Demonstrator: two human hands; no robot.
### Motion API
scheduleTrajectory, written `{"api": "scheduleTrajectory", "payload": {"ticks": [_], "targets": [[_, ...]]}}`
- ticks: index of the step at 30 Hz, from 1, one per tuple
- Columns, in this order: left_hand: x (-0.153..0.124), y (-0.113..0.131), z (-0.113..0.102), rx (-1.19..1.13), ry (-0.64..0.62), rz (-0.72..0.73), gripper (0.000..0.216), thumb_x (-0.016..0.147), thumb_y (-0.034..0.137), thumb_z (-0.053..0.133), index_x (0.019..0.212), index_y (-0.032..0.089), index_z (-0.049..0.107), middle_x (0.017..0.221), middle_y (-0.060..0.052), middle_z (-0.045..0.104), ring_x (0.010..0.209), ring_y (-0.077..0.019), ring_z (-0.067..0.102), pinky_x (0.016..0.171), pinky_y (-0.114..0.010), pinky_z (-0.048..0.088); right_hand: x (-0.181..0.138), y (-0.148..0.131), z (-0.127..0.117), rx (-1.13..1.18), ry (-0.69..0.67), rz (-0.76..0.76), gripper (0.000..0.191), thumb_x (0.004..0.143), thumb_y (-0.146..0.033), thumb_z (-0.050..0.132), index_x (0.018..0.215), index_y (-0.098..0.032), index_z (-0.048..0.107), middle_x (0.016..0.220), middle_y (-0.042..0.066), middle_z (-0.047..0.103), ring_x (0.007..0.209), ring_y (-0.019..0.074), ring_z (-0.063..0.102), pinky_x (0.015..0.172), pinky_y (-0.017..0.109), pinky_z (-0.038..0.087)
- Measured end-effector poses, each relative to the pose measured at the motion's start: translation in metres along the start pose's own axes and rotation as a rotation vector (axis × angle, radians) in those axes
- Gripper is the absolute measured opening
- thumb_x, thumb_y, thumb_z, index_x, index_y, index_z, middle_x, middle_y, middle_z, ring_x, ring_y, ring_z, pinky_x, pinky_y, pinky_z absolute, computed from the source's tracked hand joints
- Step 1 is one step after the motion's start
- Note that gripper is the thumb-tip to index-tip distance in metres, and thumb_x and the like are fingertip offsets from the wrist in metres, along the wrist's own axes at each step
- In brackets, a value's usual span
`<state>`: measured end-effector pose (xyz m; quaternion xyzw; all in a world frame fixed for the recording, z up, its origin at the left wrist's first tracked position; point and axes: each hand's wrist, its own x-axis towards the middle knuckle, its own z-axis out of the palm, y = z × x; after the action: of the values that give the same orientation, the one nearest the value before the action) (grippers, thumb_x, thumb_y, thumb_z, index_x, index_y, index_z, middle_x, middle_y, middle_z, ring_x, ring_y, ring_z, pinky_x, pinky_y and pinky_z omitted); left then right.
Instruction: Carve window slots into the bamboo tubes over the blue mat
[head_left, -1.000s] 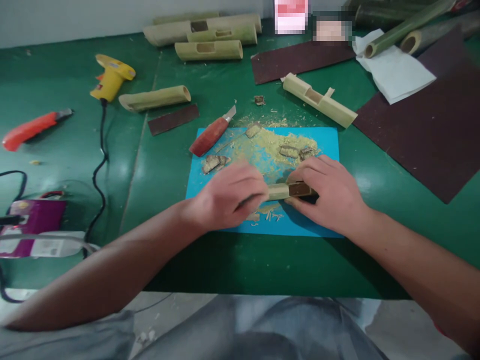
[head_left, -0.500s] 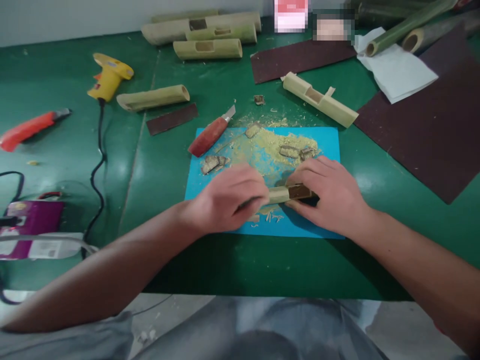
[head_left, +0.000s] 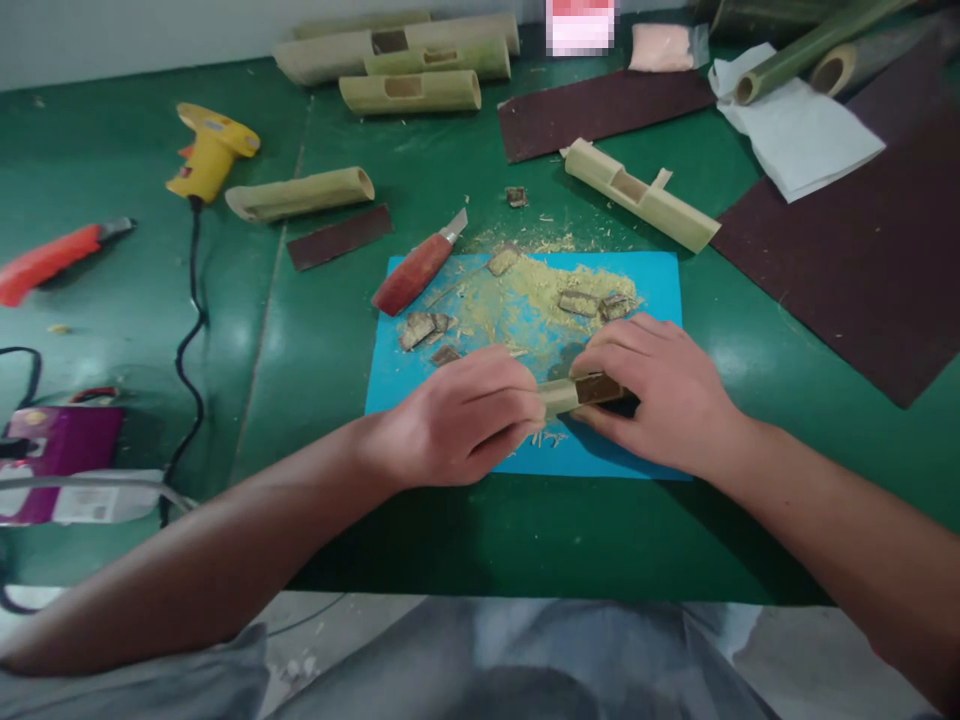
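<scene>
A short bamboo tube (head_left: 558,398) with a rectangular opening cut in its upper side lies over a blue sheet (head_left: 660,440). My right hand (head_left: 651,385) grips its right end, thumb at the near side and fingers on the far side. Around the tube's left end my left hand (head_left: 472,415) is closed; the palm hides that end and anything else inside the fingers. Pale bamboo shavings and dust (head_left: 536,285) cover much of the sheet, with worn brown scraps (head_left: 426,328) among them. Beyond my left hand rests a red-handled knife (head_left: 418,270).
Another notched bamboo tube (head_left: 641,195) lies to the far right, near dark brown sheets (head_left: 847,260) and white paper (head_left: 806,125). More bamboo pieces (head_left: 409,92) line the back. Leftward are a yellow glue gun (head_left: 211,155), its cord, a red cutter (head_left: 56,262) and a purple box (head_left: 67,450).
My left hand has shifted slightly nearer and turned around the tube's end. A small brown scrap beyond its knuckles now shows. My right hand stays in place on the tube.
</scene>
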<state>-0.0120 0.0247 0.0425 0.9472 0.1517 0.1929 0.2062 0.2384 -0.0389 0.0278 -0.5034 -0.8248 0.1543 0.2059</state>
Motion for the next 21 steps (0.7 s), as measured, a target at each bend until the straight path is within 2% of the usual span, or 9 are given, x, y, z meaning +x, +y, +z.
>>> {"api": "scheduleTrajectory", "payload": {"ticks": [10,21], "targets": [[-0.006,0.0003,-0.0012,-0.009,0.066,0.016,0.014,0.098,0.012,0.054,0.1,0.024,0.062,0.091,-0.003,0.072,0.078,-0.0166,0.066,0.077,-0.031,0.052,-0.0013,-0.0004,0.0006,0.002,0.013,0.005,0.019,0.091,-0.042,0.069,0.098,-0.024,0.07,0.104,0.005,0.072,0.096,0.0253,0.058,0.075,0.038,0.034],[-0.006,0.0037,-0.001,-0.014,0.045,0.043,0.012,0.098,0.013,0.055,0.099,0.024,0.061,0.087,-0.003,0.071,0.078,-0.0177,0.066,0.076,-0.032,0.052,-0.0018,0.0002,0.0006,0.008,-0.012,0.013,0.019,0.091,-0.042,0.069,0.099,-0.024,0.07,0.104,0.005,0.071,0.097,0.026,0.058,0.076,0.039,0.035]]}}
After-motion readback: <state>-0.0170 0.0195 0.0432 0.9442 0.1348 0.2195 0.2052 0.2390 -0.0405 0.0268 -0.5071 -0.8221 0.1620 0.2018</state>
